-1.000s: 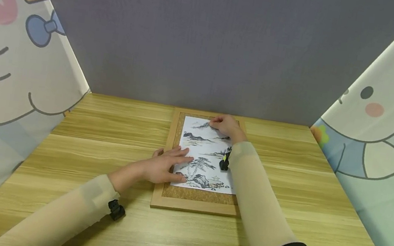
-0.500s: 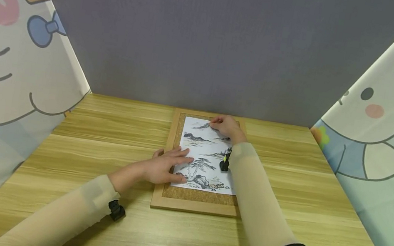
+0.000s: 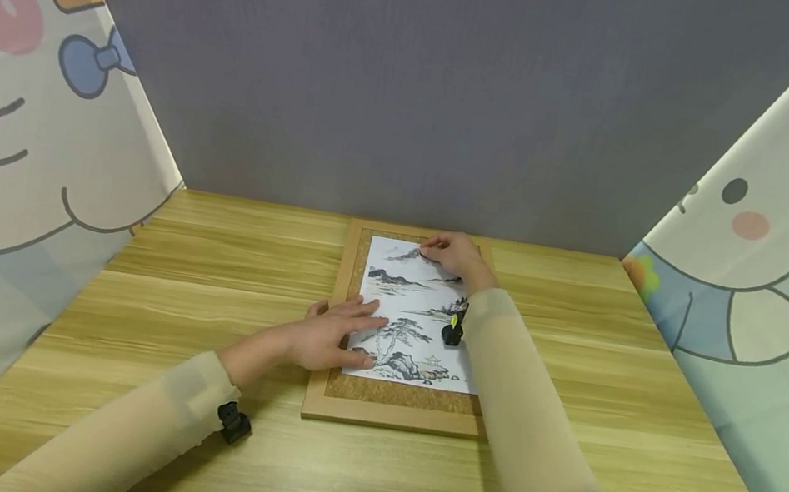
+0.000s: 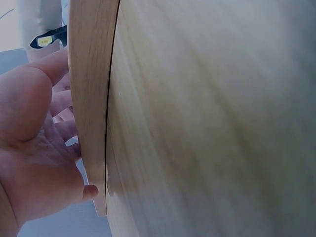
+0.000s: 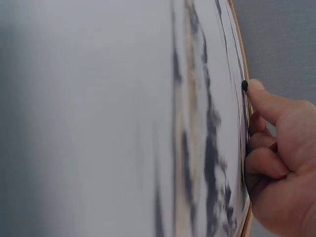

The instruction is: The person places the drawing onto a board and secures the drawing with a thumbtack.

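A sheet of white paper (image 3: 396,288) printed with an ink landscape of mountains and trees lies on a wood-framed cork board (image 3: 404,396). My left hand (image 3: 321,338) rests with spread fingers on the sheet's left side, its palm over the frame (image 4: 91,98). At the sheet's top edge, my right hand (image 3: 457,256) pinches a small black pushpin (image 5: 244,86) between thumb and fingers against the paper. The thumb tip touches the pin in the right wrist view; its point is hidden. My right forearm covers the paper's right side.
The board lies on a wooden table (image 3: 226,256) near its far edge. A grey wall (image 3: 416,89) stands directly behind. Printed cartoon curtains (image 3: 97,154) flank the table on both sides. A small black camera (image 3: 233,423) is strapped to the left wrist.
The whole head view has shifted slightly downward in the frame. Both hands keep their places on the board, with the right forearm shifting very slightly.
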Available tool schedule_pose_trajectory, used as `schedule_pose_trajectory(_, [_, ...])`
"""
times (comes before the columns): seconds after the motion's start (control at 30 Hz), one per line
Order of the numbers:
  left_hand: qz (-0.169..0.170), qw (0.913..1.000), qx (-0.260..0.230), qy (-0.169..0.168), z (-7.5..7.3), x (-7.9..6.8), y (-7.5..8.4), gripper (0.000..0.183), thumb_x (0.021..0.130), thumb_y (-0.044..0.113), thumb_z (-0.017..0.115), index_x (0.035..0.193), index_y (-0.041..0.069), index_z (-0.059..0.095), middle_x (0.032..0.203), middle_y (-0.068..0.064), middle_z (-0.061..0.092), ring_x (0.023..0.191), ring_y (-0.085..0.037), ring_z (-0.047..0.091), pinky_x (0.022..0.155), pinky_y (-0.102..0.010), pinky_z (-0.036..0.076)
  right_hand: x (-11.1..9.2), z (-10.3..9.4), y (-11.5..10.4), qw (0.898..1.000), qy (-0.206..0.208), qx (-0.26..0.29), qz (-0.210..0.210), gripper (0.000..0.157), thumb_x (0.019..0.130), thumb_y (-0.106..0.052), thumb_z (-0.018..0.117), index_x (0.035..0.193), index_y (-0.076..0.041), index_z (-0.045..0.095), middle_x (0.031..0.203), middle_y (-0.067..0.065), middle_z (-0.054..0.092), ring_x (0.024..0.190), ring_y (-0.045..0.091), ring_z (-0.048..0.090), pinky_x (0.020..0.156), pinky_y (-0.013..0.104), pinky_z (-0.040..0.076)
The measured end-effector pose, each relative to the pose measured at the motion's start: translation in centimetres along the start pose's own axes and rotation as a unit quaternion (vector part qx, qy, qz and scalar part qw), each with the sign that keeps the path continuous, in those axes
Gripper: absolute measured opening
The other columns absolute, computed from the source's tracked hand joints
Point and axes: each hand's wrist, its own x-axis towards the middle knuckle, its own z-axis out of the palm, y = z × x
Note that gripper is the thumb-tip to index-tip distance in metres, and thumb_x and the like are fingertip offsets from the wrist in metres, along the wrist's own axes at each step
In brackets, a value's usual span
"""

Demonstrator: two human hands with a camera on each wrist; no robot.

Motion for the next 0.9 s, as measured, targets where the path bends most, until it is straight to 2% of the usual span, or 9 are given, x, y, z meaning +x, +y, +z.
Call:
schedule_pose_trajectory(0.2, [0.007, 0.9999, -0.006, 0.005, 0.1, 0.1, -0.3, 0.078, 0.107, 0.047, 0.068, 0.173, 0.021, 0.036, 0.186, -0.011, 0.012, 0.172, -0.042, 0.003, 0.128, -0.083, -0.005, -1.1, -1.4, 0.3, 0.999, -0.003, 0.033, -0.034, 0.036, 0.112, -0.033, 0.067, 0.142, -0.016, 0.073, 0.147, 0.016, 0.066, 0.124, 0.034, 0.063, 0.098, 0.05, 0.055])
schedule_pose_trajectory(0.33, [0.007, 1.0, 0.002, 0.001, -0.1, 0.0, -0.4, 0.079, 0.107, 0.049, 0.067, 0.174, 0.022, 0.035, 0.186, -0.01, 0.011, 0.173, -0.04, 0.001, 0.129, -0.081, -0.007, -2.1, -2.5, 0.8, 0.998, -0.005, 0.04, -0.057, 0.041, 0.113, -0.036, 0.065, 0.146, -0.014, 0.07, 0.146, 0.015, 0.066, 0.122, 0.033, 0.064, 0.095, 0.047, 0.055])
schedule_pose_trajectory(0.47, [0.009, 0.9999, 0.006, 0.002, -0.1, 0.1, -0.6, 0.078, 0.108, 0.049, 0.066, 0.174, 0.02, 0.035, 0.185, -0.012, 0.012, 0.172, -0.043, 0.001, 0.128, -0.082, -0.006, -3.6, -3.7, 1.0, 0.996, -0.003, 0.031, -0.083, 0.043, 0.113, -0.036, 0.063, 0.147, -0.01, 0.069, 0.135, 0.015, 0.069, 0.116, 0.034, 0.064, 0.091, 0.043, 0.053])
schedule_pose_trajectory(0.63, [0.007, 0.9999, 0.007, 0.004, -0.1, 0.1, -0.8, 0.078, 0.109, 0.048, 0.066, 0.174, 0.02, 0.034, 0.185, -0.012, 0.011, 0.172, -0.043, 0.001, 0.129, -0.082, -0.007, -6.1, -5.2, 1.0, 0.996, 0.009, 0.006, -0.092, 0.043, 0.114, -0.039, 0.062, 0.144, -0.01, 0.07, 0.12, 0.014, 0.068, 0.102, 0.031, 0.06, 0.078, 0.041, 0.05])
schedule_pose_trajectory(0.8, [0.002, 0.9999, 0.008, 0.007, 0.0, 0.0, -0.9, 0.076, 0.11, 0.049, 0.064, 0.174, 0.022, 0.034, 0.185, -0.011, 0.012, 0.172, -0.043, 0.002, 0.129, -0.081, -0.007, -8.4, -6.0, 1.5, 0.996, 0.024, -0.019, -0.088, 0.042, 0.113, -0.041, 0.061, 0.141, -0.012, 0.073, 0.114, 0.012, 0.069, 0.094, 0.023, 0.058, 0.069, 0.033, 0.047])
schedule_pose_trajectory(0.9, [0.001, 0.9999, -0.003, 0.013, 0.1, -0.2, -1.0, 0.077, 0.11, 0.049, 0.064, 0.174, 0.021, 0.034, 0.185, -0.012, 0.013, 0.172, -0.044, 0.004, 0.129, -0.082, -0.006, -10.0, -6.2, 1.9, 0.993, 0.026, -0.035, -0.108, 0.039, 0.114, -0.036, 0.06, 0.14, -0.009, 0.073, 0.114, 0.016, 0.072, 0.09, 0.023, 0.058, 0.068, 0.032, 0.047])
